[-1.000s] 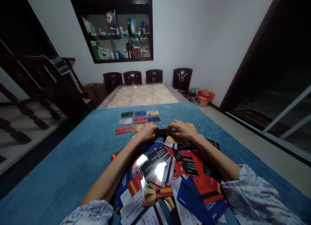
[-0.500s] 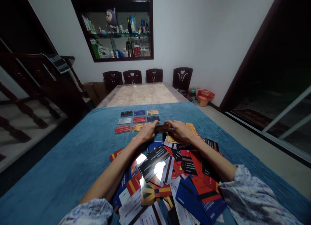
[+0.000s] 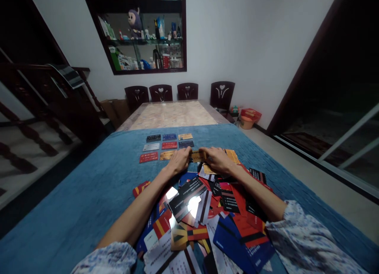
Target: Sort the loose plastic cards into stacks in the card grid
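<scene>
Between my two hands is a gold card (image 3: 197,156), low over the blue cloth at the right end of the nearest card row. My left hand (image 3: 179,160) grips its left end with curled fingers, and my right hand (image 3: 218,159) has its fingers closed on the other end. To the left of it in that row lie another gold card (image 3: 166,155) and a red card (image 3: 149,157). Farther back, several cards sit in neat rows, among them a blue one (image 3: 169,137) and a silver one (image 3: 151,147). More gold cards (image 3: 233,155) show beyond my right hand.
A loose heap of mixed cards, with a black card (image 3: 187,199) on top, spreads between and under my forearms. Blue cloth (image 3: 89,187) covers the near table; its bare far end (image 3: 177,114) is stone-patterned. Several dark chairs (image 3: 223,94) stand beyond.
The card between my hands has gone from looking dark and nearly edge-on to showing its gold face, lower toward the cloth. Both hands keep almost the same place.
</scene>
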Motion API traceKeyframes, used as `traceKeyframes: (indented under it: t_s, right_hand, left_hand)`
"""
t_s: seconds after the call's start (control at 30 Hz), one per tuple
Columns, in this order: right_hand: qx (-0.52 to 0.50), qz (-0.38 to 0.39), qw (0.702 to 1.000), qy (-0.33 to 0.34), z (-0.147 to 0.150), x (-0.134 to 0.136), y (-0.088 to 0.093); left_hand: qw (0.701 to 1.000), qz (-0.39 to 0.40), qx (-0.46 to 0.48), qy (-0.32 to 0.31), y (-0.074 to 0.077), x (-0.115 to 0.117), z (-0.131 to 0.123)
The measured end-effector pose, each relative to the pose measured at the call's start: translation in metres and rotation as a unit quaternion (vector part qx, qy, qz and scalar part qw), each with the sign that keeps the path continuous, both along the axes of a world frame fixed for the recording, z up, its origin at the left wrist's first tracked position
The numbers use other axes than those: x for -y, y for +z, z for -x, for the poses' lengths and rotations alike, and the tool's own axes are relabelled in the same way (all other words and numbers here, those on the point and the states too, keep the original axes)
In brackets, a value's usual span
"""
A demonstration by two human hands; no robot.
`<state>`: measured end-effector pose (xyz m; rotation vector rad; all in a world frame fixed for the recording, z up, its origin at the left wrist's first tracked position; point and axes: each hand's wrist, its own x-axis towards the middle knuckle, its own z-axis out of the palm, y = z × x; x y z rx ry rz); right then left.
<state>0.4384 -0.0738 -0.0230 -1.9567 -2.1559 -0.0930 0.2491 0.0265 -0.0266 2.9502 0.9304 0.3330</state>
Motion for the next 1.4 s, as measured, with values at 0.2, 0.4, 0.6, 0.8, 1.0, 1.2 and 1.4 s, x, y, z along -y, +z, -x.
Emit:
traceKeyframes:
  t_s: [0.2, 0.4, 0.6, 0.8, 1.0, 1.2, 1.4]
  right_hand:
    - [0.016, -0.015, 1.0, -0.004, -0.001, -0.003, -0.007]
    - [0.026, -0.034, 0.999, 0.0, -0.006, -0.007, -0.015]
    - [0.029, -0.025, 0.999, 0.007, -0.007, -0.005, -0.007]
    - [0.035, -0.015, 0.999, 0.023, -0.007, -0.002, 0.0]
    - [0.052, -0.019, 0.998, 0.024, -0.007, -0.001, 0.001]
    - [0.065, -0.037, 0.997, 0.031, -0.011, -0.006, 0.005]
    - [0.089, -0.032, 0.994, 0.056, -0.019, -0.022, 0.018]
  left_hand:
    - [1.0, 0.002, -0.007, 0.008, 0.0, 0.007, -0.002]
    - [1.0, 0.017, 0.003, 0.007, 0.002, 0.009, -0.002]
    - [1.0, 0.024, 0.012, -0.006, 0.002, 0.009, -0.001]
    - [1.0, 0.019, 0.001, -0.017, 0.004, 0.007, 0.001]
    - [0.999, 0.012, -0.02, -0.023, 0.011, 0.011, 0.002]
    - [0.999, -0.011, -0.04, -0.026, 0.024, 0.009, 0.004]
    - [0.997, -0.038, -0.057, -0.039, 0.038, -0.005, 0.002]
